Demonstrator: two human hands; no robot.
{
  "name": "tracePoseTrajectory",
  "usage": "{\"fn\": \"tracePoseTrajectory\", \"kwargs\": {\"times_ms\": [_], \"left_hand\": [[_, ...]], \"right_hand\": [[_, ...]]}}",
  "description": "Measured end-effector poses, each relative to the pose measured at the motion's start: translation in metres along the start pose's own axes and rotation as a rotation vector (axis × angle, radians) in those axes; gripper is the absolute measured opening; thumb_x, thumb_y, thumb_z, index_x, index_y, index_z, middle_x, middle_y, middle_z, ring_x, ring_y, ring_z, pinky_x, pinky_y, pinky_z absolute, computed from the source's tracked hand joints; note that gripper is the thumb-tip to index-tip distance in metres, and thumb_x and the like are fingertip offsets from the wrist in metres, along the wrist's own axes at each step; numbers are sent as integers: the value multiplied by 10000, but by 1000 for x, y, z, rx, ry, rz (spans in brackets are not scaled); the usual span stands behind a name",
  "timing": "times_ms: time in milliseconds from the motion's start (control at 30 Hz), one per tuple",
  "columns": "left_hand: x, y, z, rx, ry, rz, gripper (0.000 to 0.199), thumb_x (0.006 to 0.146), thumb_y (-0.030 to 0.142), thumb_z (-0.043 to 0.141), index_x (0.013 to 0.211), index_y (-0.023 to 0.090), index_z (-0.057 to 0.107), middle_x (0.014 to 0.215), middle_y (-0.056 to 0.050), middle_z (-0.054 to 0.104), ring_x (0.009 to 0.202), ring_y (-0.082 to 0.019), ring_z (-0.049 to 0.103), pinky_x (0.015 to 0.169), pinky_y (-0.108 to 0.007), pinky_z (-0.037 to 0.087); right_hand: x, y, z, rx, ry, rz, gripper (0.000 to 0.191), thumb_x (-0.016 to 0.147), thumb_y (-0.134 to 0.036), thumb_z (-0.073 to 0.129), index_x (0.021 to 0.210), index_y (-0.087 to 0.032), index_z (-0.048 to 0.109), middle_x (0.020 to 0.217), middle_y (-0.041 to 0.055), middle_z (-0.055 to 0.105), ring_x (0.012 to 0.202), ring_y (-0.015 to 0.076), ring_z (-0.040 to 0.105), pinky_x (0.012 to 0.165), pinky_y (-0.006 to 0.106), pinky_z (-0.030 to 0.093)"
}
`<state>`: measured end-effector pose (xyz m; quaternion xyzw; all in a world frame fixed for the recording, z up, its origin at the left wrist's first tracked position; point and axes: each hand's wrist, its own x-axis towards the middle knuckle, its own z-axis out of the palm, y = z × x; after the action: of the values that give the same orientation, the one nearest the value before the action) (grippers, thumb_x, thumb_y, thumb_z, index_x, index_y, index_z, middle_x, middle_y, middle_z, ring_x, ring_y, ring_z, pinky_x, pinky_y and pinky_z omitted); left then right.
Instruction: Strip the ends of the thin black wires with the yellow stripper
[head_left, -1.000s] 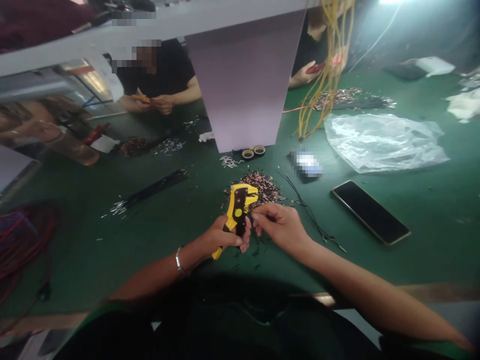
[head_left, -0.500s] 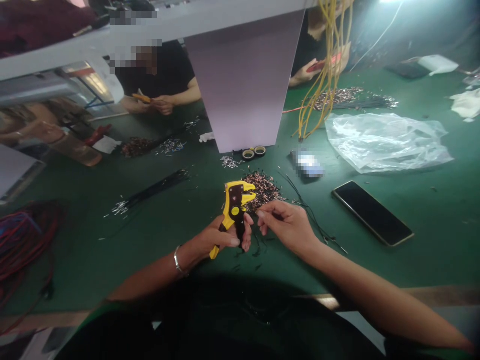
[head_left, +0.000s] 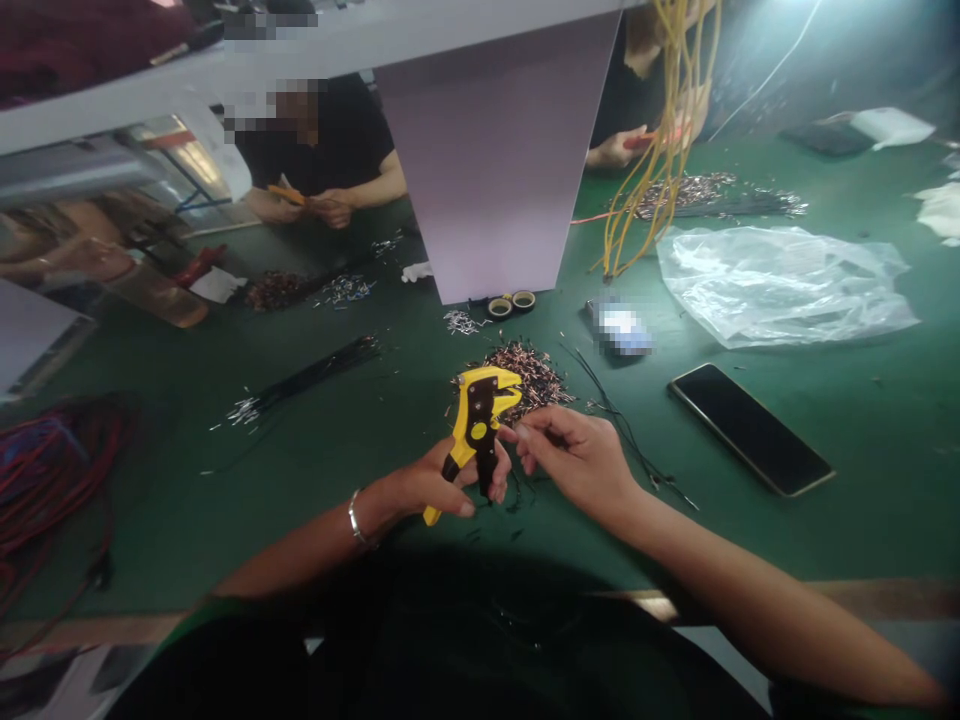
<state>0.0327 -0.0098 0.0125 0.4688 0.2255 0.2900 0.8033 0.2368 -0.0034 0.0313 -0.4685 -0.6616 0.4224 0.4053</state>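
My left hand [head_left: 450,478] is wrapped round a yellow and black wire stripper [head_left: 478,425], whose jaws point up and to the right. Close to its right side, my right hand [head_left: 574,445] is pinched, and whatever lies between its fingertips is too small to make out. A finger of my left hand reaches toward those fingertips. Behind the tool and both hands lies a pile of short wire pieces with coppery ends [head_left: 532,375]. Thin black wires [head_left: 626,430] lie just beyond my right hand.
A phone [head_left: 750,428] and a clear plastic bag [head_left: 787,285] lie right on the green table [head_left: 862,520]. Tape rolls [head_left: 511,304] sit by an upright panel [head_left: 499,180]. Black wires [head_left: 300,380] and red cable [head_left: 52,490] lie left. Two people work across the table.
The stripper has tilted slightly and its grip looks more spread. My right hand stays pinched beside it, with its fingertips now nearer a left finger. The whole view has shifted a little.
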Motion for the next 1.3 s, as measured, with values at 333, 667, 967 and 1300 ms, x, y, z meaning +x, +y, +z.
{"fn": "tracePoseTrajectory", "kwargs": {"times_ms": [333, 667, 967, 1300], "left_hand": [[0, -7, -5, 225, 43, -10, 363, 593, 263, 759, 915, 142, 644, 800, -58, 627, 738, -183, 567, 701, -320, 495], [3, -2, -2, 355, 51, 70, 229, 647, 197, 700, 857, 145, 629, 816, -55, 616, 784, -190, 578, 783, -355, 489], [0, -12, -1, 479, 128, 80, 137, 719, 138, 661, 841, 140, 600, 793, -43, 617, 788, -178, 604, 773, -347, 518], [-1, -14, 6, 455, 314, -25, 153, 713, 188, 710, 790, 137, 587, 623, 4, 620, 552, -105, 577, 578, -243, 514]], "right_hand": [[-4, -8, 3, -38, -44, -74, 185, 870, -235, 527, 705, -202, 606, 522, -29, 658, 461, 96, 608, 482, 220, 462], [-4, -8, 4, 55, -88, -56, 180, 866, -202, 527, 697, -211, 589, 546, -33, 677, 468, 97, 616, 474, 217, 470], [-4, -6, 5, 35, -97, -38, 205, 859, -212, 519, 665, -200, 582, 540, -30, 668, 461, 86, 602, 486, 207, 462], [-3, 0, 6, -42, -112, 4, 213, 858, -232, 510, 664, -201, 590, 520, -30, 606, 470, 97, 575, 513, 231, 455]]}}
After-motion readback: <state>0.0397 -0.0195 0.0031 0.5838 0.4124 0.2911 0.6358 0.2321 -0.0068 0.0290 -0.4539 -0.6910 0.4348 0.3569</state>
